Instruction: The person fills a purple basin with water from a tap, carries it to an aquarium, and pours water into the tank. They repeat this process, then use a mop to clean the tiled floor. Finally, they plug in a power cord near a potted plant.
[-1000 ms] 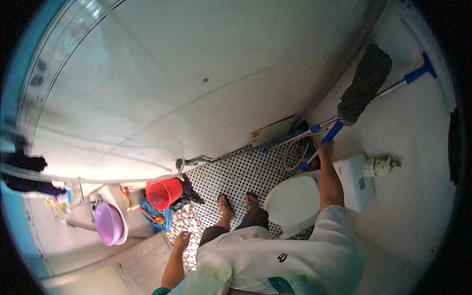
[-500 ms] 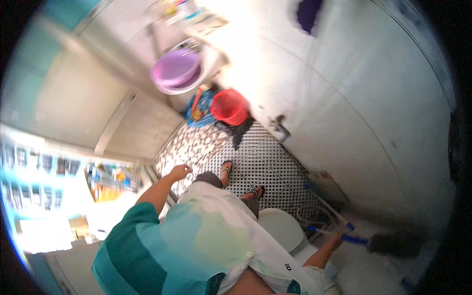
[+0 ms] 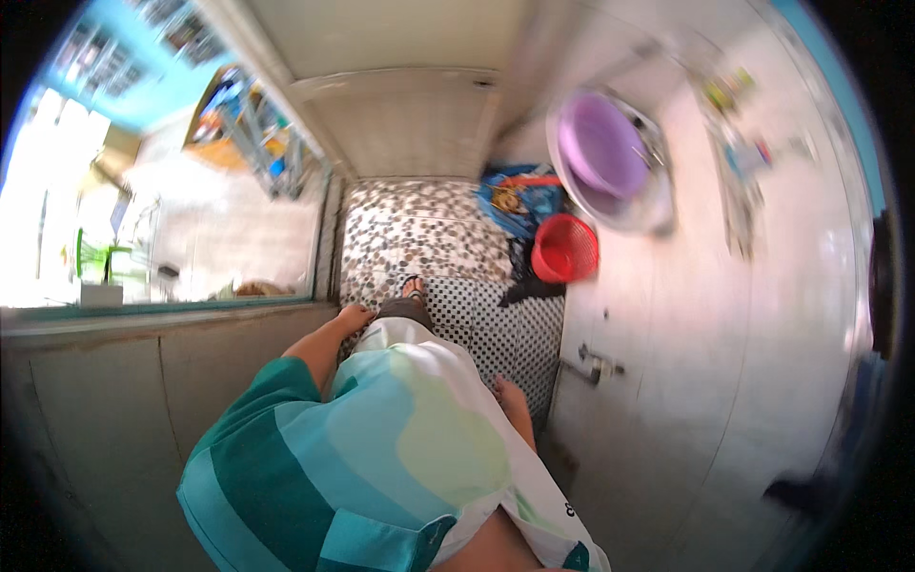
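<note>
My left hand (image 3: 356, 316) hangs beside my dark shorts, over the edge of the pebble-patterned floor, fingers loose and nothing in them. On the other side, my right hand (image 3: 510, 391) is low by my hip, above the black-and-white dotted floor tiles (image 3: 491, 324). It looks empty, its fingers partly spread. A red plastic basket (image 3: 565, 250) stands ahead near the right wall, closer to the right hand than the left. Behind it lies a blue plastic bag (image 3: 519, 202) with a red-handled item on it. One sandalled foot (image 3: 413, 287) points forward.
A purple basin (image 3: 602, 143) sits in the white sink (image 3: 620, 212) at the far right. A wall tap (image 3: 599, 365) juts out on the right. Ahead is a pale door (image 3: 400, 124). On the left, a doorway sill (image 3: 191, 310) borders a bright room. A black bag (image 3: 529, 284) lies by the basket.
My view has swung left toward the pale door. My right hand has come away from the blue-handled brush at the lower right and now hangs at my side. The brush is out of view.
</note>
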The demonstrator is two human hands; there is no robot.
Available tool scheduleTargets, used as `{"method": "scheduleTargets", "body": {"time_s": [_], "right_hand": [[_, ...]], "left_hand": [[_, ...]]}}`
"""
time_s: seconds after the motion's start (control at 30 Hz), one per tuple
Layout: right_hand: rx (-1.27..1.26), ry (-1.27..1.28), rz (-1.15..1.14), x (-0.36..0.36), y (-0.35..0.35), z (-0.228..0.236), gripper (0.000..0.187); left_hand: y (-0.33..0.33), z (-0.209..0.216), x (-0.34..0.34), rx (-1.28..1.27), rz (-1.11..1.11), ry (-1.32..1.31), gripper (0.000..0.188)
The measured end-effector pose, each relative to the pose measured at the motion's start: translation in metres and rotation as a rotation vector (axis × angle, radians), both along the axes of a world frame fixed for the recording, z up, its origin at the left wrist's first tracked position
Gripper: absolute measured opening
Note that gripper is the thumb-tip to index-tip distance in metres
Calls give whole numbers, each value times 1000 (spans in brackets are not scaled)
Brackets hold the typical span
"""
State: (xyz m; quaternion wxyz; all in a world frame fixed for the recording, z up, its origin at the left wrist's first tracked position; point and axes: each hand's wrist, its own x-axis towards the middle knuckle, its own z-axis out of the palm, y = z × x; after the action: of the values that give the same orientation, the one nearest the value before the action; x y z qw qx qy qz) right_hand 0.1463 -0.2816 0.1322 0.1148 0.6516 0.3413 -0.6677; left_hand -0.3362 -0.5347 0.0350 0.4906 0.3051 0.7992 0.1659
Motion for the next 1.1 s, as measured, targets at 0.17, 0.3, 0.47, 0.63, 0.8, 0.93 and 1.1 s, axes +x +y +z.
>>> {"method": "scheduleTargets", "body": {"time_s": [0.17,0.3,0.47,0.63,0.8,0.93,1.1], "right_hand": [[96,182,-198,-120,192,23,68],[399,412,-282,-250,311,92,68],[803,456,-73,-410,388,196,65],[1044,377,-136,-512,445,249,70],[1255,229,-255,-608,469,242,68],[1215,135,-176,-687,448,207,64],[984,124,175,-811,383,153,59]], "left_hand": [[-50,-8,-52,-200,584,41,50],[-39,22,-114,-269,786,-141,51],[3,37,-177,-109,1022,-137,48],[32,48,-237,-45,1145,-246,43],[14,58,-313,-85,1284,-355,50],[-23,72,-351,-79,1676,-301,48],[-78,64,-407,-78,1880,-163,34]]}}
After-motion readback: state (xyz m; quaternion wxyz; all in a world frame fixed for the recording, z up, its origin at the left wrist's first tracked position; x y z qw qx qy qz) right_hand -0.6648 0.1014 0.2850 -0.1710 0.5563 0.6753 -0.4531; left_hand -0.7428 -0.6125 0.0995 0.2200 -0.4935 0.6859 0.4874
